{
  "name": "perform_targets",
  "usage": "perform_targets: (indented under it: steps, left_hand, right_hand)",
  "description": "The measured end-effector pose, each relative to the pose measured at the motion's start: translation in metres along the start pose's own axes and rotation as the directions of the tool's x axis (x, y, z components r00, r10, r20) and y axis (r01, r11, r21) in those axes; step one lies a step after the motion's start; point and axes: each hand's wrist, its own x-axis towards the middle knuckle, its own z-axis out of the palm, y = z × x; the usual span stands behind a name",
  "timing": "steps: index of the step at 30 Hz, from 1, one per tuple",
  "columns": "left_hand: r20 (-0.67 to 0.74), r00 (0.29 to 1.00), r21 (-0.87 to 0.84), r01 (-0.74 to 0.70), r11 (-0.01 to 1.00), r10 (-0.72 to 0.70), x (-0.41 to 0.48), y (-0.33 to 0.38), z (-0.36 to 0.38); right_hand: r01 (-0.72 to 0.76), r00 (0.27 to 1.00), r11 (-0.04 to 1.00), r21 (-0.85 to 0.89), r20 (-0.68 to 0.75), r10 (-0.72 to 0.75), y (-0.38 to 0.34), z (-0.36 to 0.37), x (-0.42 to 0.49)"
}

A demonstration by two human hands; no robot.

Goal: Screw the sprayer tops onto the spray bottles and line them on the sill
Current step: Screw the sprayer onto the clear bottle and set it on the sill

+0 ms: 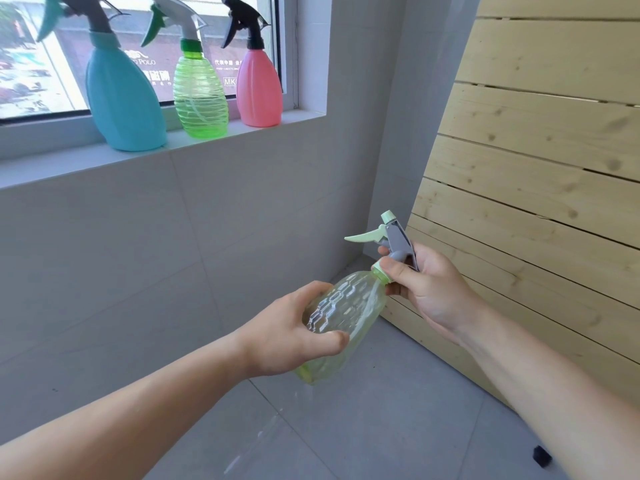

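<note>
My left hand (287, 336) grips the body of a clear pale-green spray bottle (346, 313), held tilted in mid-air with its neck up and to the right. My right hand (424, 284) holds the grey sprayer top (394, 240) with its light-green trigger, thumb and fingers round the collar at the bottle's neck. Three bottles with tops on stand in a row on the window sill (52, 168): a blue bottle (121, 98), a green ribbed bottle (201, 95) and a pink bottle (259, 88).
A slatted pale wooden panel (536, 168) leans against the wall on the right. Grey tiled wall lies below the sill and grey tiled floor (381, 427) beneath my hands. A small black object (541, 456) lies on the floor at lower right.
</note>
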Motion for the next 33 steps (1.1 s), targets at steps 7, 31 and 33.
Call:
perform_targets:
  steps: [7,31,33]
  left_hand:
    - [0.004,1.0,-0.05,-0.004,0.999,0.004,0.001,0.002,0.005]
    - [0.229,0.973,-0.321,0.082,0.944,-0.006,-0.005,0.006,0.007]
    - [0.214,0.977,-0.327,0.06,0.943,0.012,-0.005,0.008,0.008]
  right_hand:
    - [-0.039,0.999,0.998,-0.045,0.011,0.04,-0.01,-0.002,0.001]
    - [-0.153,0.973,0.953,0.26,0.206,0.099,-0.027,-0.002,-0.01]
    - [-0.141,0.973,0.948,0.284,0.217,0.08,-0.03,0.001,-0.01]
